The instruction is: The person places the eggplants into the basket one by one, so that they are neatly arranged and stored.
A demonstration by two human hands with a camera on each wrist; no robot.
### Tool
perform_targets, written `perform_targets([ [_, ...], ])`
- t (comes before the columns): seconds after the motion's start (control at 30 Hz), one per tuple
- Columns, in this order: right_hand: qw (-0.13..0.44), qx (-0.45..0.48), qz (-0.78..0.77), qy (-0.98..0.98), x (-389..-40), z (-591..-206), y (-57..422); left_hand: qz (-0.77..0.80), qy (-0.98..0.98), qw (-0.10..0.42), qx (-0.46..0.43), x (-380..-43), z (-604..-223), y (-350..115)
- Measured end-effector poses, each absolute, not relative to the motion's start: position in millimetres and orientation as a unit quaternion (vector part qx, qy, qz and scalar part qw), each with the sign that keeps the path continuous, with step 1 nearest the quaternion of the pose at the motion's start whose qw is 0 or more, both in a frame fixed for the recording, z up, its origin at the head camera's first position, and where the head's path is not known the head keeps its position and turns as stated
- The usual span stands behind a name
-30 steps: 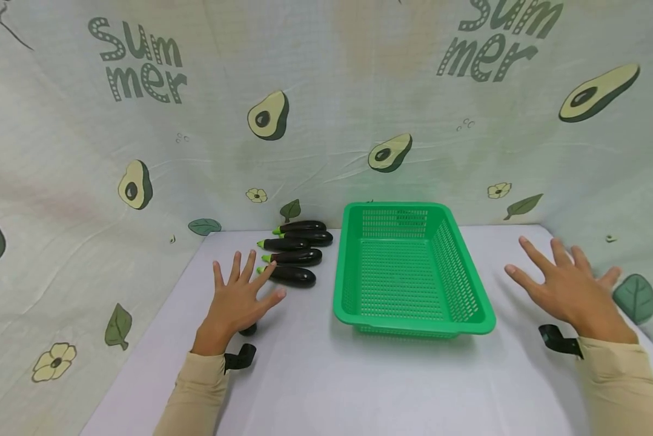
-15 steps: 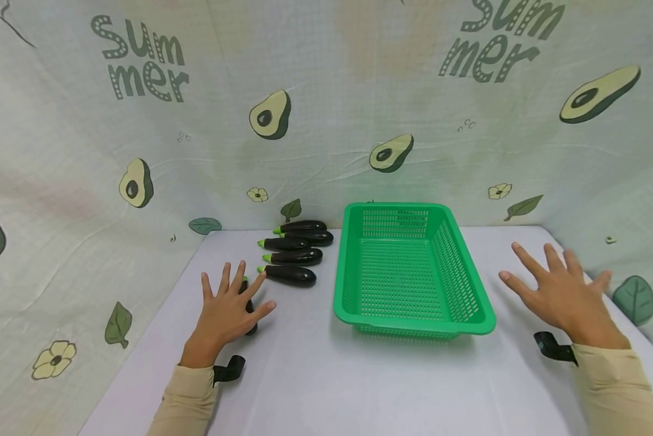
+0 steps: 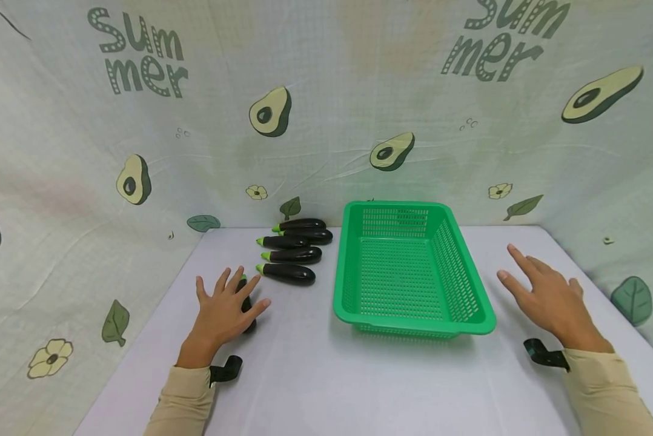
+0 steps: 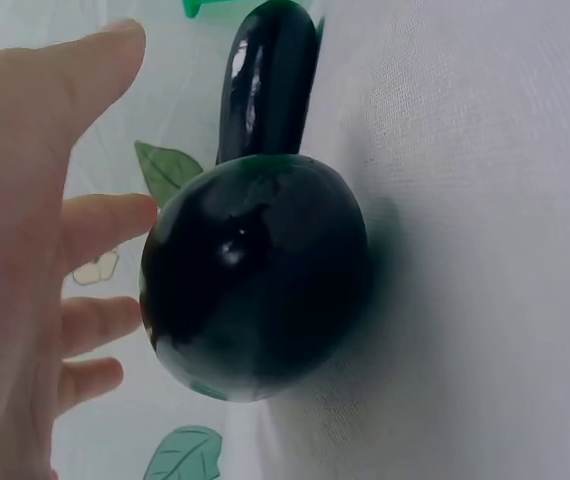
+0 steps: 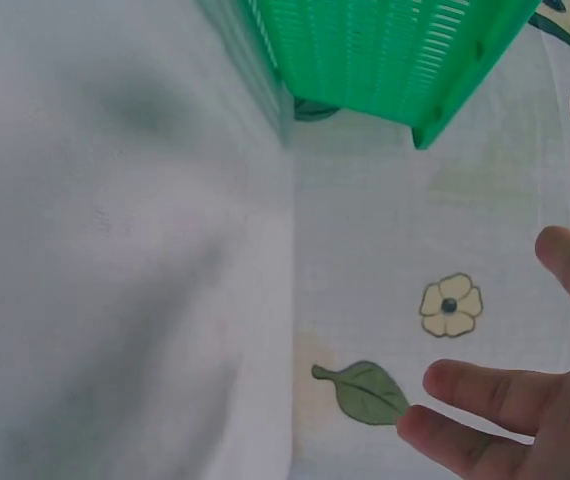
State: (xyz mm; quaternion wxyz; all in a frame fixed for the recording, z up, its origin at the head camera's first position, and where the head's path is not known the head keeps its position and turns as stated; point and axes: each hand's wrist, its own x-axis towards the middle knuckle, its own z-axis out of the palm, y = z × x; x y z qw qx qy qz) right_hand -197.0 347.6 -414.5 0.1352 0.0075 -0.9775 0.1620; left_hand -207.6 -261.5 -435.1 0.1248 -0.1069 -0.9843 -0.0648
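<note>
My left hand (image 3: 220,315) hovers over the left of the table, fingers spread and nothing held. Partly hidden beneath it lies a dark eggplant (image 3: 248,306) with a green stem end. In the left wrist view, the rounded end of this eggplant (image 4: 255,290) looms beside the fingers, with another eggplant (image 4: 270,90) beyond it. Several more eggplants, the nearest being a glossy one (image 3: 288,274), lie in a row at the back left. My right hand (image 3: 555,303) is held over the table right of the green basket (image 3: 403,278), fingers extended, holding nothing.
The perforated plastic basket stands near the table's back edge, between the row of eggplants and my right hand. A printed cloth (image 3: 326,97) with avocados, leaves and flowers hangs behind and beside the white table (image 3: 370,387).
My left hand has moved left and back toward me, uncovering part of the eggplant under it. My right hand has shifted left and turned, its fingers closer together. Basket and eggplants stay put.
</note>
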Motion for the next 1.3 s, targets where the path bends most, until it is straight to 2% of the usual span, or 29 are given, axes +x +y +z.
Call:
perform_targets([
  [0.53, 0.096, 0.027, 0.335, -0.937, -202.8, -439.2, 341.4, -0.109, -0.968, 0.177, -0.144, -207.3, -442.9, -265.6],
  [0.83, 0.090, 0.062, 0.406, -0.907, -202.5, -439.2, 330.9, -0.141, -0.945, 0.247, -0.163, -208.1, -444.3, -269.2],
  [1.3, 0.072, 0.089, 0.464, -0.878, -190.0, -442.6, 315.4, -0.143, -0.948, 0.243, -0.146, -209.1, -448.8, -275.2],
])
